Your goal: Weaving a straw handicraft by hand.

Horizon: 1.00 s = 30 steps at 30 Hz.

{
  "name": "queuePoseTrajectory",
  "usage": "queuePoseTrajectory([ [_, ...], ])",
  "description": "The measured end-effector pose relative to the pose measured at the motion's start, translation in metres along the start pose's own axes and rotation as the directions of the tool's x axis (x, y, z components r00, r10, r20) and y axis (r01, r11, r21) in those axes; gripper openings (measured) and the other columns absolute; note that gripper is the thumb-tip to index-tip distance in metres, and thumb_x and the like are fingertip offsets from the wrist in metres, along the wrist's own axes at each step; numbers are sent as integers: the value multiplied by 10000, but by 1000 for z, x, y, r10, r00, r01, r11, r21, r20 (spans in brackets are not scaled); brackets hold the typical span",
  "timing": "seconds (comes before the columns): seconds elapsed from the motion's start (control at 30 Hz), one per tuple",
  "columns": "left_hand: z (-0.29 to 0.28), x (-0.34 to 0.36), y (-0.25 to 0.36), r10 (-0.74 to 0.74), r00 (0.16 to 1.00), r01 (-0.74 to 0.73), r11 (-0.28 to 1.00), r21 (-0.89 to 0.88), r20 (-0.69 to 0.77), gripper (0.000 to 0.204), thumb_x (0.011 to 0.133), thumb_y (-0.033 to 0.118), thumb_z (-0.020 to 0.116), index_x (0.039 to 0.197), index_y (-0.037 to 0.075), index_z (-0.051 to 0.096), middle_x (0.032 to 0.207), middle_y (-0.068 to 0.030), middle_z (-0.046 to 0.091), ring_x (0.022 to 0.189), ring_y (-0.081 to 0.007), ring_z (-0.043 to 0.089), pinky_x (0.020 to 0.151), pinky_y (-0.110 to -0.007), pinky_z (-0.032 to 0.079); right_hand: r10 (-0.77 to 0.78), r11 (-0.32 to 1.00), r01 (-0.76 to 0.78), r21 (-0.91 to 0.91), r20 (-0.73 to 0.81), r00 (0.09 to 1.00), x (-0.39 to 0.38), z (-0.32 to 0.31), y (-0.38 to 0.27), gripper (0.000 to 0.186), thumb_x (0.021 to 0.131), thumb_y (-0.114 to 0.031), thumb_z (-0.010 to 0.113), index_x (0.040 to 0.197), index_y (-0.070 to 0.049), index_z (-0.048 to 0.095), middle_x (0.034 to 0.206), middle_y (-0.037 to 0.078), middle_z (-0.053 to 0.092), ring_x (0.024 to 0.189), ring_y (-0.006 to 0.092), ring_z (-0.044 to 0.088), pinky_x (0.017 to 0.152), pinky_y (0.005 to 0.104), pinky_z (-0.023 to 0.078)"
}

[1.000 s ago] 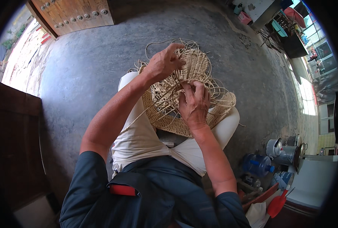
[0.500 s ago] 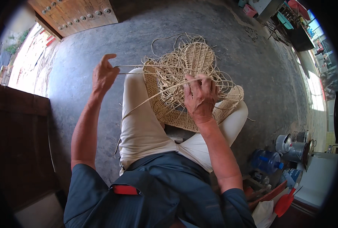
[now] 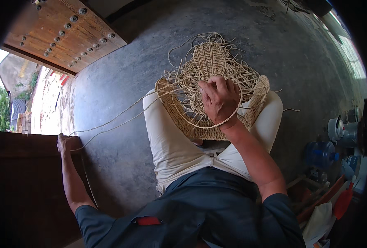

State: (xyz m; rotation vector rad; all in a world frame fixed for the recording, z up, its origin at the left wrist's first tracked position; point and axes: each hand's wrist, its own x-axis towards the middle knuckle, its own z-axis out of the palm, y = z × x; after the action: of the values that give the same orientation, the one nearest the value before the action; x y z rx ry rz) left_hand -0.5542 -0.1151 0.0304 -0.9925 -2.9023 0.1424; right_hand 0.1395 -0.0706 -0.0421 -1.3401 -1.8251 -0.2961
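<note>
Between my knees lies a woven straw-coloured piece: a curved band (image 3: 200, 133) around a rounded panel (image 3: 208, 58), with a tangle of loose cord ends (image 3: 187, 82) between them. My right hand (image 3: 219, 99) is closed over the middle of the tangle, its fingers bent and pinching a cord; exactly where it grips is partly hidden. A loop of cord drapes over my right wrist. Far out to the left, my left hand (image 3: 63, 143) is closed on a cord (image 3: 121, 113). Two slack strands run from it to the woven piece.
A dark wooden panel (image 3: 30, 177) stands at the left, beside my left hand. At the upper left is a studded wooden door (image 3: 63, 31) by a bright opening. To the right are a blue water bottle (image 3: 320, 154), a kettle (image 3: 336, 128) and a red object (image 3: 343, 202).
My left hand has swung outward and back to the left, drawing the cord out long. My right hand stays over the weave, and a cord loop now hangs across its wrist. The view has shifted leftward.
</note>
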Motion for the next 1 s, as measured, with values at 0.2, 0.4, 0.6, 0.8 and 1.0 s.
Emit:
queuePoseTrajectory([
  [0.2,-49,-241,280,828,438,-833,228,-504,-351,282,1016,264,736,1236,88,763,1178,-109,773,1178,-320,691,1054,-441,516,-2,1000,2,8,-3,1000,5,3,-3,247,871,-153,818,1101,-237,790,1041,-30,619,931,229,628,848,424,463],
  [0.4,-21,-298,358,860,183,-937,6,-348,-477,192,1011,254,710,1089,87,764,1048,-96,741,1050,-332,660,969,-454,498,16,1000,-15,-5,22,1000,11,2,-13,189,877,-155,828,1049,-230,809,1030,-26,625,914,230,627,837,426,453],
  [0.6,-16,-275,339,812,206,-969,92,-229,-546,110,1036,172,643,1046,62,632,957,-144,618,962,-379,618,877,-483,497,32,999,-32,22,7,999,8,1,-8,180,882,-159,825,1050,-223,809,1042,-20,623,928,233,629,847,431,457],
  [0.8,19,-63,146,515,787,-540,841,24,-338,150,1085,192,601,1098,46,635,1077,-182,718,1056,-415,706,868,-534,546,51,998,-51,28,-9,999,8,3,-10,206,886,-162,815,1082,-219,784,1069,-17,623,956,236,623,864,430,461],
  [1.0,35,-9,-28,-28,995,-8,938,347,97,251,974,148,693,1186,68,801,1281,-222,769,1239,-408,728,1032,-506,594,73,997,-74,29,46,996,5,2,-7,261,856,-190,856,1103,-233,784,1090,-11,612,1006,245,614,900,438,459],
])
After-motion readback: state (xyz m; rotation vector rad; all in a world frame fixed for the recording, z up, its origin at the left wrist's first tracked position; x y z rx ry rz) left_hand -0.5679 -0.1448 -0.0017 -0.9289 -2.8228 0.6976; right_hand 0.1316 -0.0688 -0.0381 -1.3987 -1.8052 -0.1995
